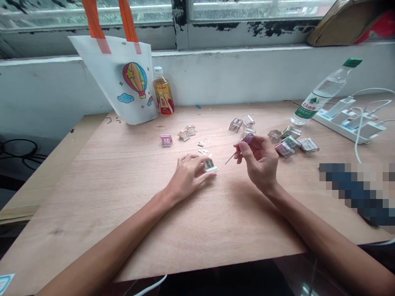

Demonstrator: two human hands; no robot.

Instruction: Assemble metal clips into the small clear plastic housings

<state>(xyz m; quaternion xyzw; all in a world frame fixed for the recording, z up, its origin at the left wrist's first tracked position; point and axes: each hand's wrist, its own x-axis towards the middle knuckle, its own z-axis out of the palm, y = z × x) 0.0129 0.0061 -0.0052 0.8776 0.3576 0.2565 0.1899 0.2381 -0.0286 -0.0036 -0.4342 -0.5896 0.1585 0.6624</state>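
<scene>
My left hand rests on the table with its thumb and fingers closed around a small white piece. It looks like a pencil sharpener with two metal blades, and the fingers cover part of it. In my right hand is a screwdriver with a purple handle. Its thin shaft points down to the left, with the tip a little right of the white piece and apart from it. Small metal pieces lie just beyond my left fingers.
A pink sharpener and two pale orange ones lie at the back left. Several clear plastic cases sit right. Behind stand a white bag, a drink bottle, a leaning water bottle and a power strip.
</scene>
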